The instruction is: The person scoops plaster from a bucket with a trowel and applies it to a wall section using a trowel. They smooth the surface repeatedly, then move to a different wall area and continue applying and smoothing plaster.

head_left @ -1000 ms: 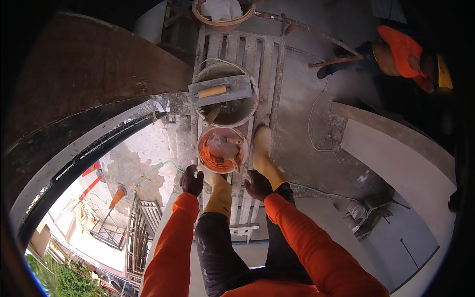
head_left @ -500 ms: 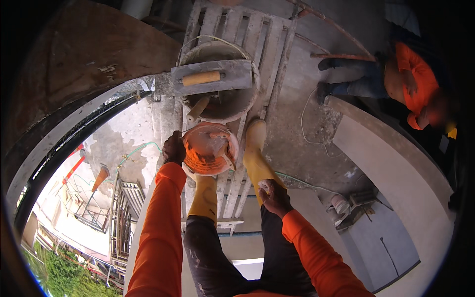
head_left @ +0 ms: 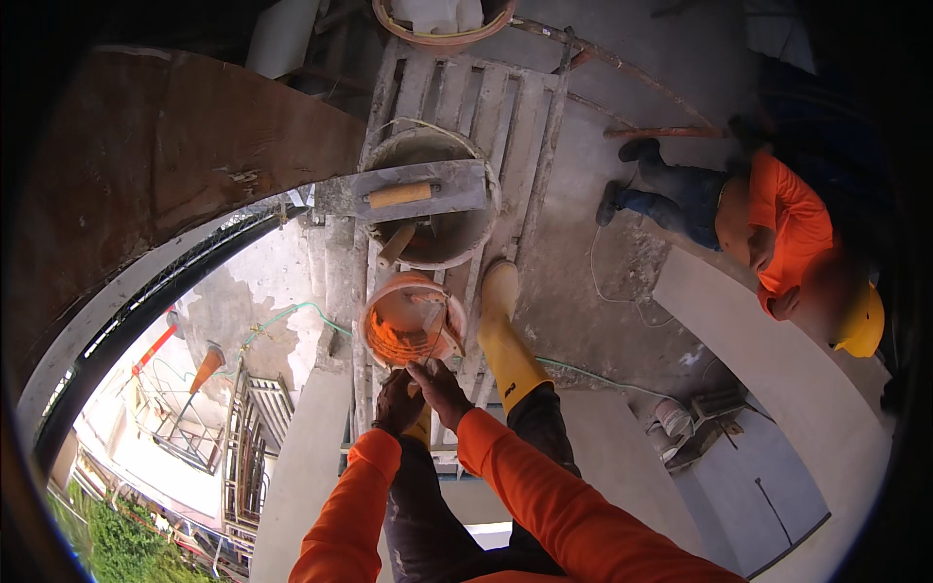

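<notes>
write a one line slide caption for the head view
Seen from above on a plank scaffold, both hands, left hand and right hand, meet at an orange bucket below a trowel-topped mortar tub.

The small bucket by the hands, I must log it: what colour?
Orange small bucket, head view.

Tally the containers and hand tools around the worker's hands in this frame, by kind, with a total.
Orange buckets: 1, at both hands
Grey mortar tubs: 1
Brown basins at the top edge: 1
Plastering floats with a wooden handle: 1
Total: 4
</notes>
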Available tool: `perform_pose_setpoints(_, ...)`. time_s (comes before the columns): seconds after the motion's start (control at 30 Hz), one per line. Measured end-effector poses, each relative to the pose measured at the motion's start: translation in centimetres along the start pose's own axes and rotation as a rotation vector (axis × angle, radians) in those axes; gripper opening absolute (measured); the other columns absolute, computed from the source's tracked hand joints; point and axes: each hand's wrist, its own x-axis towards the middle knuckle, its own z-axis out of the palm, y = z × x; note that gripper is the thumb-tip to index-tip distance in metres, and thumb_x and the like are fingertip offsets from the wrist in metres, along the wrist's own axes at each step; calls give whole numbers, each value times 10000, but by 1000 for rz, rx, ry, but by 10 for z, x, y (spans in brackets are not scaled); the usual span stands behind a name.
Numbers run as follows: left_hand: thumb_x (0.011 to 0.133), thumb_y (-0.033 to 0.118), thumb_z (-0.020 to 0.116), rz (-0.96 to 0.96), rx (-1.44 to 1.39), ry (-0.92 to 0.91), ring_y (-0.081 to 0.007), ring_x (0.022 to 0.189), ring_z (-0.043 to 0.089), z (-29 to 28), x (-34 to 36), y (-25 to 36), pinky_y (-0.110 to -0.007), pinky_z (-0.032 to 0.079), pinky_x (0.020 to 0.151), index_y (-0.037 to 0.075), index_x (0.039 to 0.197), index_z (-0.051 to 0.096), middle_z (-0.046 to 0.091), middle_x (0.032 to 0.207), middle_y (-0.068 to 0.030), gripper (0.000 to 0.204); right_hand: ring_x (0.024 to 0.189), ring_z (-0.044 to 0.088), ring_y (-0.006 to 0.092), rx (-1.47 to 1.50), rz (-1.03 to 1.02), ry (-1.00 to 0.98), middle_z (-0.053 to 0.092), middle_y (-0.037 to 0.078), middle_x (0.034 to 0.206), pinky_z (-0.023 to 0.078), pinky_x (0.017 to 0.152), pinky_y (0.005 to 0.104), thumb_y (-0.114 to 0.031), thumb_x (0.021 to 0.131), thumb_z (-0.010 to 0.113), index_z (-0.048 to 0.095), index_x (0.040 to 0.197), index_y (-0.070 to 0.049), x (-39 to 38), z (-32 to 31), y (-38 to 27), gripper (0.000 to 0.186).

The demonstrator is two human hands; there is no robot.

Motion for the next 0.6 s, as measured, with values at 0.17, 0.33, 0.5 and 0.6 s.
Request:
perform_pose_setpoints(0.17, 857, 246, 740, 40, 51, -116, -401, 1079, 643, 2, -26, 66, -501, 496, 924, 55, 1205, 632, 682, 1101, -200, 412, 943, 601, 148, 184, 27, 61, 610, 60, 1036, 482, 892, 334, -378, 960, 704, 564, 1181, -12, -52, -19, -13, 450)
perform_pose_setpoints(0.33, 865, 258, 741, 271, 393, -110, -388, 1041, 656, -33, -76, 168, -499, 508, 893, 41, 1207, 625, 684, 1080, -191, 421, 858, 557, 120, 113, 53, 60, 572, 37, 960, 476, 774, 329, -365, 953, 715, 558, 1115, -33, -160, -32, -75, 401)
perform_pose_setpoints(0.5, 861, 249, 749, 181, 301, -18, -380, 1009, 669, -66, -72, 197, -491, 530, 867, 39, 1213, 628, 690, 1101, -182, 427, 884, 553, 133, -174, -266, 100, 563, 45, 923, 467, 809, 322, -323, 962, 675, 515, 1032, -44, -226, -60, -145, 330)
perform_pose_setpoints(0.6, 855, 231, 751, 54, 274, 56, -382, 1014, 665, -76, -47, 169, -487, 530, 880, 32, 1221, 627, 692, 1101, -178, 434, 829, 658, 232, -424, -325, 181, 594, 143, 934, 520, 726, 374, -310, 985, 654, 545, 1029, 26, -224, -87, -184, 356)
